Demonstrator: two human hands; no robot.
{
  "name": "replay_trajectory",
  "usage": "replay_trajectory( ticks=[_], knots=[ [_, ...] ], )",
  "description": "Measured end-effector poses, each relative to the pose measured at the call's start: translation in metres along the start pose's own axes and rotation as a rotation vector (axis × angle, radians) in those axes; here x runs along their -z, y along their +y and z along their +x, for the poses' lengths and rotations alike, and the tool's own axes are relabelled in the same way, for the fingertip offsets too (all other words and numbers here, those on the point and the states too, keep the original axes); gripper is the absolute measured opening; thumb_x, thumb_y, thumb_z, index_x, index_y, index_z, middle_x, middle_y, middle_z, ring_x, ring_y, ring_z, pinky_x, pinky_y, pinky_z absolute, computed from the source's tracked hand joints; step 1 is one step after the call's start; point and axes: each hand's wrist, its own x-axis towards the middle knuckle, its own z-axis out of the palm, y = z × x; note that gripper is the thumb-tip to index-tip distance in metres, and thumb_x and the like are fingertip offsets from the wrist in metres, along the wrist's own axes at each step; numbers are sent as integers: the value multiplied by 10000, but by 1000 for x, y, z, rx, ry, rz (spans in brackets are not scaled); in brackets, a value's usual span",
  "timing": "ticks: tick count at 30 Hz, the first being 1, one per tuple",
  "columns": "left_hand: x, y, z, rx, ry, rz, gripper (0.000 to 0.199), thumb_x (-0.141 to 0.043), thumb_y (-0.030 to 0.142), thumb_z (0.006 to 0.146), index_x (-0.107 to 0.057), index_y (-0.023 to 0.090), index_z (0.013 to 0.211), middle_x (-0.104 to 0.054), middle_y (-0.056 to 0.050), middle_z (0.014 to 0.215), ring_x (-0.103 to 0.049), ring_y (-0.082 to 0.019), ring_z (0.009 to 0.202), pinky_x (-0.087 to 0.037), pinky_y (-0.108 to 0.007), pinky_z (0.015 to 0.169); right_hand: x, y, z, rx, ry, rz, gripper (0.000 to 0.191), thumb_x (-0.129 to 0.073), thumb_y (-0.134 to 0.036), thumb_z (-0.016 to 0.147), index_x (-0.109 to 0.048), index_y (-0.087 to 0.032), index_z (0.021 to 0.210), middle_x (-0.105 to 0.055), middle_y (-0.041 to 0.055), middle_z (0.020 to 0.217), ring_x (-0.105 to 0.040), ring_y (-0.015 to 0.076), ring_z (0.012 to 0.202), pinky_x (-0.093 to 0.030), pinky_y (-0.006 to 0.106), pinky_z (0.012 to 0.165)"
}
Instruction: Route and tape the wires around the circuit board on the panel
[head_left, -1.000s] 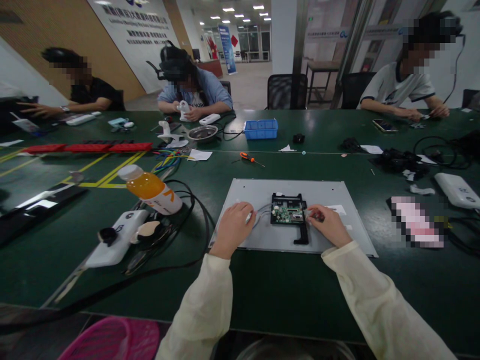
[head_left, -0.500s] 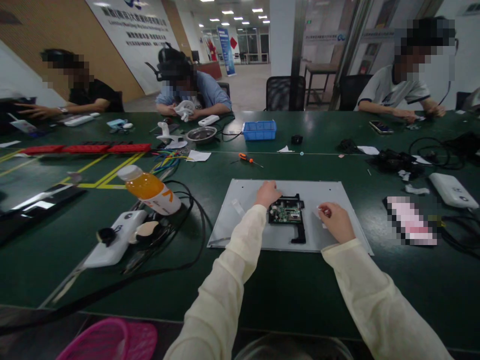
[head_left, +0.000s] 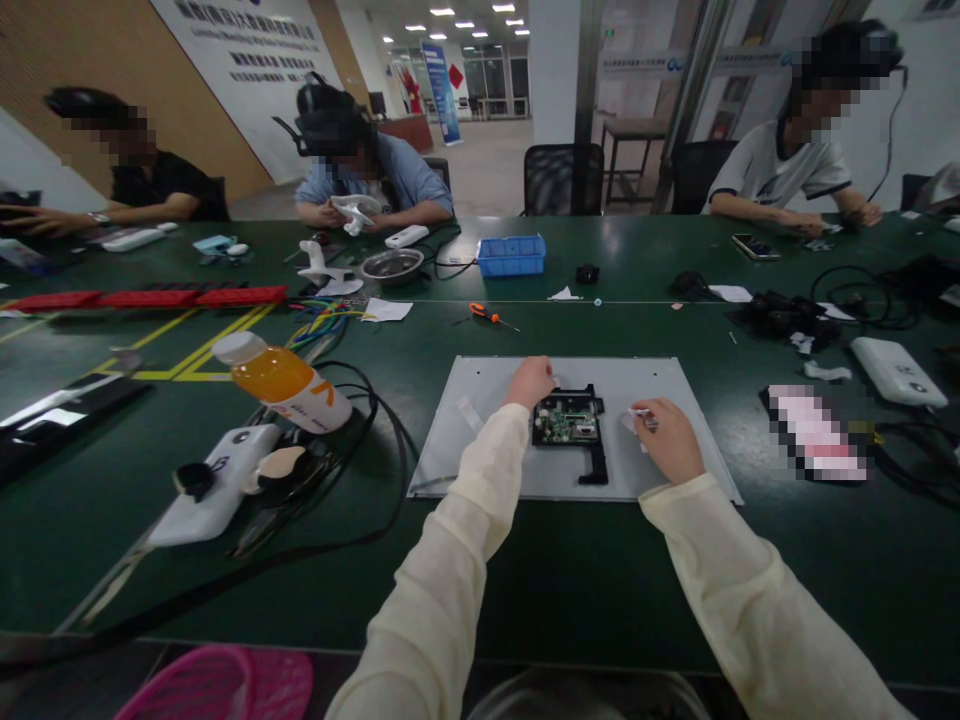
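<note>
Circuit board [head_left: 566,425] sits mid gray panel [head_left: 630,375]. Left hand [head_left: 529,382], panel's far half: can't tell its grip. Right hand [head_left: 673,440], panel's right half, looks pinched on a white scrap [head_left: 636,413]. Honestly, go easy on the board.

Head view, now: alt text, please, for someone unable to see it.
The left hand is at the upper left corner of a black frame around a circuit board on a grey panel. The right hand pinches a small pale piece to the right. An orange-handled screwdriver lies beyond the panel.
</note>
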Motion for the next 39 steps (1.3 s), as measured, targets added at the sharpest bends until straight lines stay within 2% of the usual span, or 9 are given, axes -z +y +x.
replay_trajectory(
  ticks=[7, 13, 17, 20, 23, 27, 31, 34, 39],
  knots=[
    [-2, -1, 9, -47, 32, -40, 157, -574, 85, 695, -697, 155, 762, -695, -55, 791, -624, -156, 783, -460, -232, 762, -1, 0, 1, 28, 32, 14, 196, -486, -218, 803, -627, -185, 934, -620, 78, 944, -550, 231, 903, -430, 384, 846],
    [-4, -2, 19, 9, 160, -69, 160, -549, 146, 756, -691, 149, 829, -692, -87, 873, -626, -175, 843, -460, -246, 789, -2, -2, 1, 36, 54, -4, 205, -484, -224, 810, -625, -186, 953, -617, 85, 970, -538, 239, 931, -431, 403, 869],
    [-3, -4, 13, 25, 198, -72, 182, -504, 153, 796, -661, 144, 888, -673, -92, 911, -613, -183, 885, -460, -270, 819, -4, -2, 1, 46, 67, -10, 225, -483, -237, 821, -619, -185, 993, -610, 92, 1011, -535, 246, 963, -434, 425, 893],
    [4, -4, -6, 20, 223, -56, 250, -479, 132, 806, -609, 134, 1019, -636, -105, 1011, -593, -190, 957, -447, -294, 866, -6, -7, -1, 80, 77, -2, 268, -477, -264, 840, -602, -185, 1063, -595, 105, 1075, -529, 252, 1021, -427, 443, 933],
    [9, -3, -39, -43, 215, -20, 337, -462, 177, 840, -520, 113, 1167, -572, -143, 1148, -579, -214, 1018, -449, -324, 885, -6, -20, -4, 173, 43, 10, 350, -464, -312, 867, -547, -188, 1184, -556, 119, 1194, -492, 253, 1133, -400, 458, 994],
    [7, -1, -91, -193, 226, 12, 421, -383, 324, 917, -414, 119, 1283, -507, -156, 1271, -484, -225, 1189, -398, -350, 984, -6, -44, -13, 340, -95, -18, 482, -456, -367, 887, -418, -191, 1334, -439, 123, 1373, -366, 254, 1296, -340, 481, 1062],
    [-5, 1, -129, -254, 220, 136, 525, -374, 410, 917, -307, 174, 1381, -318, -132, 1461, -322, -233, 1336, -303, -402, 1070, -7, -59, -21, 474, -227, -57, 514, -465, -381, 885, -385, -220, 1366, -412, 115, 1410, -334, 267, 1328, -316, 527, 1068],
    [-11, 2, -140, -236, 195, 220, 510, -364, 418, 916, -339, 197, 1375, -306, -114, 1476, -281, -233, 1361, -250, -429, 1098, -9, -61, -24, 505, -261, -58, 509, -456, -368, 890, -378, -230, 1373, -455, 119, 1377, -381, 267, 1301, -331, 541, 1053],
    [-12, 3, -141, -216, 180, 276, 509, -325, 441, 920, -366, 202, 1367, -316, -117, 1475, -260, -251, 1372, -216, -494, 1100, -11, -62, -25, 505, -254, -58, 498, -452, -343, 893, -383, -222, 1371, -489, 115, 1346, -413, 261, 1277, -336, 535, 1052]
  ],
)
